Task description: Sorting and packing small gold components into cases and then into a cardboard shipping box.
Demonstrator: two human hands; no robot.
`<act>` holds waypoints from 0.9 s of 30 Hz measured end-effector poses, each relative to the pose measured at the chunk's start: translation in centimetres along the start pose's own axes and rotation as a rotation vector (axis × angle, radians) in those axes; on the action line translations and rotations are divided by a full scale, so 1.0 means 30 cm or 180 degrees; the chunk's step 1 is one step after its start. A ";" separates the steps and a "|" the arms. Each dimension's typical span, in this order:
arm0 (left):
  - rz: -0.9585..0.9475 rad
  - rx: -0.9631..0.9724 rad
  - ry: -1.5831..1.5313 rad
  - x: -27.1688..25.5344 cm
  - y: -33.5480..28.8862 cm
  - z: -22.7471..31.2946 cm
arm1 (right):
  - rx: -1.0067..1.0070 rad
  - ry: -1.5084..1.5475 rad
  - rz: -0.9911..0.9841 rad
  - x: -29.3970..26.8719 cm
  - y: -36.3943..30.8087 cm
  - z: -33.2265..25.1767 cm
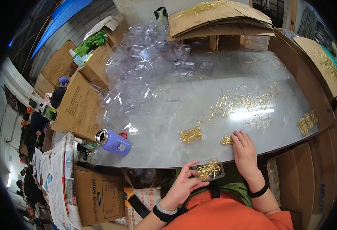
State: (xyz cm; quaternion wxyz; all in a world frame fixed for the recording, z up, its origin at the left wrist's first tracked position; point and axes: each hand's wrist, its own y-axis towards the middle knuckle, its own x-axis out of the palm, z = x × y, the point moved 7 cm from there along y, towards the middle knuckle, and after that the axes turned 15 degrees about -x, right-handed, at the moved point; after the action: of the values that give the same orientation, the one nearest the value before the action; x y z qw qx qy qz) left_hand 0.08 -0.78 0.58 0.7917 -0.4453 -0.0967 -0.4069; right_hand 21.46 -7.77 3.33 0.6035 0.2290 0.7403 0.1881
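- A grey tabletop [159, 132] spreads before the person.
- At its near edge, the left hand [184, 183] holds a clear box [219, 173] of gold wire pieces [208, 168]; keeping it level should stop them sliding out.
- The right hand [246, 153], fingers close together, is at a small gold bundle [226, 140]; I cannot tell whether it grips. A light, squared hold would best keep the wires aligned.
- Just beyond lies a filled box [191, 135]; well left, an uncapped purple bottle [116, 144] could tip if knocked.
- Farther, tangled loose wires [230, 104] and heaped clear boxes [139, 69] crowd the space.

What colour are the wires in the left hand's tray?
Gold wires, clearest in the head view.
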 end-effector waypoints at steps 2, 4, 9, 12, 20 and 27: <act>-0.0105 0.0039 -0.0033 -0.009 0.015 -0.012 | 0.0088 0.0103 0.0099 -0.006 0.005 0.002; -0.0121 0.0114 -0.0139 -0.009 0.015 -0.013 | 0.0162 0.0268 0.0264 -0.021 0.007 0.008; -0.0304 0.0070 -0.0217 -0.006 0.016 -0.025 | -0.0347 0.1401 0.0138 -0.084 -0.010 -0.043; -0.0400 0.0020 -0.0188 0.011 0.015 -0.035 | -0.0865 0.1886 -0.0605 -0.104 0.026 -0.190; -0.0621 0.0188 -0.0027 0.074 0.009 -0.039 | -0.0060 0.2119 0.0054 -0.002 -0.049 -0.190; -0.0158 0.0400 0.0128 0.031 0.024 -0.053 | -0.0595 0.1521 -0.0095 -0.078 -0.026 -0.234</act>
State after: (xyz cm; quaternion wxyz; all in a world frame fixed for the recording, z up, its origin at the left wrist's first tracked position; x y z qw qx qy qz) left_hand 0.88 -2.34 -0.32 0.8096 -0.3839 -0.1172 -0.4284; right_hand 14.87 -9.75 6.19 0.4327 0.1104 0.8445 0.2955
